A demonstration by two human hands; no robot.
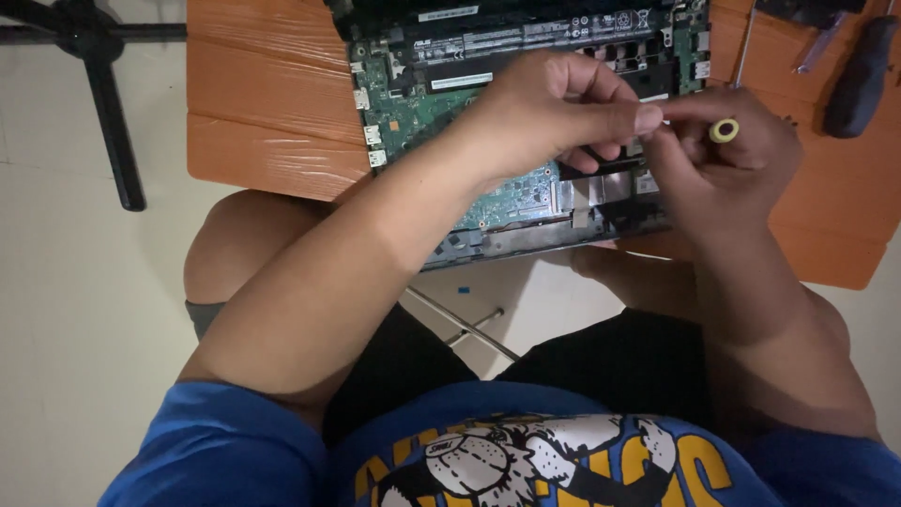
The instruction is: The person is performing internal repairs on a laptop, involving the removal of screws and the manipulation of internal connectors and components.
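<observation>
An opened laptop (441, 94) lies bottom up on an orange wooden table (272, 103), its green circuit board (413, 113) exposed. My left hand (554, 113) hovers over the board, thumb and forefinger pinched together on something too small to tell. My right hand (723, 160) meets it fingertip to fingertip and holds a small screwdriver with a yellow end cap (724, 130). The shaft of that tool is hidden behind my fingers.
A dark-handled screwdriver (859, 80) and a thin metal tool (744, 47) lie on the table at the far right. A black stand's legs (103, 84) rest on the pale floor at the left. Metal rods (469, 329) lie on the floor between my knees.
</observation>
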